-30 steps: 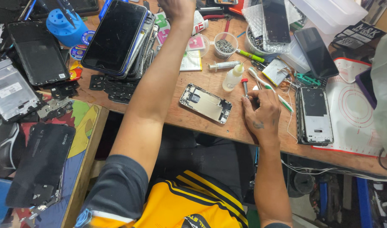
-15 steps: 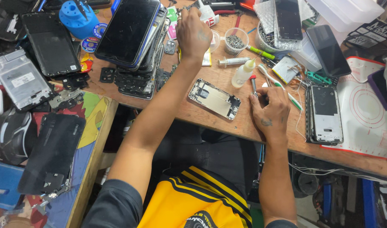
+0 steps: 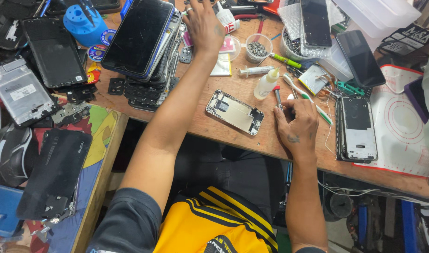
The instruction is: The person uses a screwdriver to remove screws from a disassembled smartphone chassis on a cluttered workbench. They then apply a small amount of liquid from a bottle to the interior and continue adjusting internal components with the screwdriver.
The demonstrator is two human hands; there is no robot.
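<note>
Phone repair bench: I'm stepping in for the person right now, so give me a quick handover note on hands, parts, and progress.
Left hand: stretched to the far side of the bench, flat on small parts beside the stack of phones.
Right hand: grip closed on a red-tipped screwdriver.
Opened phone frame: lies between the arms, untouched.
Glue bottle and screw cup stand just beyond it.
Done: frame lies opened.
Left: cannot tell which screws remain.

Dark phone screen (image 3: 138,37) tops the stack — pink packet (image 3: 226,45) beside it.
</note>
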